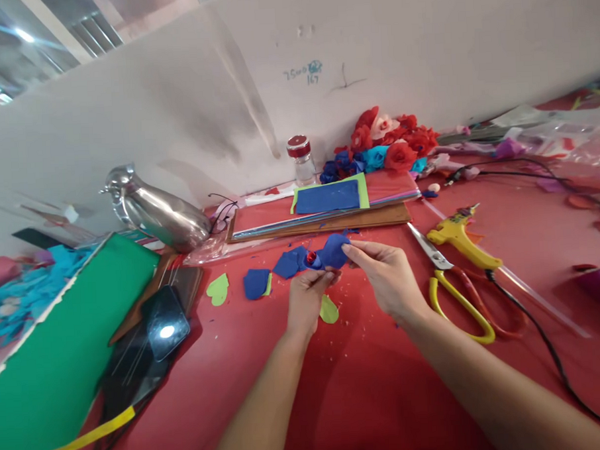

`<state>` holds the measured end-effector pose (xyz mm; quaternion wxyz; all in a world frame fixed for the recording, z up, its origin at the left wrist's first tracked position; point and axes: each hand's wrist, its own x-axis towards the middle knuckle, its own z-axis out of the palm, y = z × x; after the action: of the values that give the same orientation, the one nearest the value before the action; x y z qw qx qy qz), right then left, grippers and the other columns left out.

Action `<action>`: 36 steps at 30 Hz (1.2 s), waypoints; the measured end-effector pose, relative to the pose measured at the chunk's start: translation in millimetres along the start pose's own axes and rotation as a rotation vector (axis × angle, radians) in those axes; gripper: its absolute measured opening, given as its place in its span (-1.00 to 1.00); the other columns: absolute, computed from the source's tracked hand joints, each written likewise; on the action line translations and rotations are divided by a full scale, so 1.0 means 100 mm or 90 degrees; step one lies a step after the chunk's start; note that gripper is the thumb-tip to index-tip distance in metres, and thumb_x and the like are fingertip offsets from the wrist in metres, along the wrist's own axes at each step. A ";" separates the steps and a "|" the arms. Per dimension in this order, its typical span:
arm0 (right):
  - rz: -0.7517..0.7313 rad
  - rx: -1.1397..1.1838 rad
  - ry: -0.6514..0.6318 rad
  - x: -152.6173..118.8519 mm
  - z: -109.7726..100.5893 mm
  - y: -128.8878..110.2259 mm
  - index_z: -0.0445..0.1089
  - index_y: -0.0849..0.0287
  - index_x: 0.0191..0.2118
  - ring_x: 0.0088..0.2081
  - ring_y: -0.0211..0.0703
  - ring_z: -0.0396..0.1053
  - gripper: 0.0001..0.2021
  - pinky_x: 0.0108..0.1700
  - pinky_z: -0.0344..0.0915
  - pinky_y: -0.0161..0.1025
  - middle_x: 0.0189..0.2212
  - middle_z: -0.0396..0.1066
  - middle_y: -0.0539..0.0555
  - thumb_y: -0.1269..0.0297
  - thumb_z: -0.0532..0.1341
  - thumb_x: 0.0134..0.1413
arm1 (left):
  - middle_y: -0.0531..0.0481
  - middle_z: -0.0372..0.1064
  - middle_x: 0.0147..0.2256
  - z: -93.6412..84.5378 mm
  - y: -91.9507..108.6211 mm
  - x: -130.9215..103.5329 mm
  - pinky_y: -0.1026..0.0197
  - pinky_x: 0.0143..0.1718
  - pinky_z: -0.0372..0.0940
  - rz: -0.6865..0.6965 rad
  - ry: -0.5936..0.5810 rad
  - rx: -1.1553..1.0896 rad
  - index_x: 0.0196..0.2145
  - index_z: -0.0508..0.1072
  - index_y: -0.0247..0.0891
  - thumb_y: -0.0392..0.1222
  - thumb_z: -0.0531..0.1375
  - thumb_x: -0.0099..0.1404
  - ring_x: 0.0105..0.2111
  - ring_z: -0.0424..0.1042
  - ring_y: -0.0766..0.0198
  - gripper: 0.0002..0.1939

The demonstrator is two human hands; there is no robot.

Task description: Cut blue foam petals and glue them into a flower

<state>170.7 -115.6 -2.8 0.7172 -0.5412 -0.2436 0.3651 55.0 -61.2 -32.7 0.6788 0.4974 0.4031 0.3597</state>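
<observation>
My left hand [306, 301] pinches a small paper flower [312, 258] with a red rolled centre and blue around it. Between the thumb and fingertips of my right hand [388, 274] is a blue paper petal [335, 251], its lower edge close against the flower; I cannot tell whether they are joined. Just left of the flower lie loose blue paper pieces [288, 262], and farther left a blue petal stack [256, 283] with green showing beneath. Under my hands a green paper petal [328, 309] rests on the red table, and a green heart-shaped piece [218, 289] lies to the left.
Scissors [459, 297] and a yellow glue gun [457, 237] with a black cord lie right. Behind are stacked paper sheets [329, 198], a lidded jar [301, 160] and paper roses [401, 153]. A metal jug [163, 208], phone [166, 322] and green box [61, 335] stand left.
</observation>
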 end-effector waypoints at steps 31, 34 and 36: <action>-0.003 -0.034 -0.064 -0.07 0.04 0.05 0.59 0.12 -0.30 -0.36 -0.12 0.43 -0.76 -0.32 0.36 -0.21 -0.46 0.55 0.05 0.13 0.31 -0.10 | 0.01 0.47 -0.53 0.02 -0.04 0.01 0.13 -0.19 0.23 -0.001 -0.016 0.040 -0.53 0.58 -0.26 -0.03 0.35 -0.10 -0.42 0.36 0.25 -0.76; -0.002 -0.027 -0.068 -0.07 0.04 0.05 0.59 0.13 -0.31 -0.36 -0.11 0.43 -0.76 -0.32 0.36 -0.21 -0.49 0.53 0.05 0.12 0.31 -0.11 | 0.01 0.46 -0.54 0.02 -0.05 0.01 0.14 -0.21 0.22 0.002 -0.012 0.038 -0.52 0.58 -0.27 -0.01 0.35 -0.11 -0.42 0.36 0.24 -0.74; 0.000 -0.020 -0.071 -0.08 0.05 0.04 0.58 0.14 -0.33 -0.38 -0.12 0.43 -0.76 -0.32 0.35 -0.21 -0.52 0.52 0.04 0.12 0.32 -0.11 | 0.01 0.45 -0.55 0.02 -0.05 0.01 0.15 -0.23 0.22 0.000 -0.011 0.039 -0.53 0.58 -0.28 -0.01 0.36 -0.11 -0.43 0.35 0.25 -0.74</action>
<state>161.3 -118.4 -5.0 0.6940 -0.5313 -0.2888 0.3907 57.3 -62.2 -36.9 0.6667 0.5212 0.4081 0.3426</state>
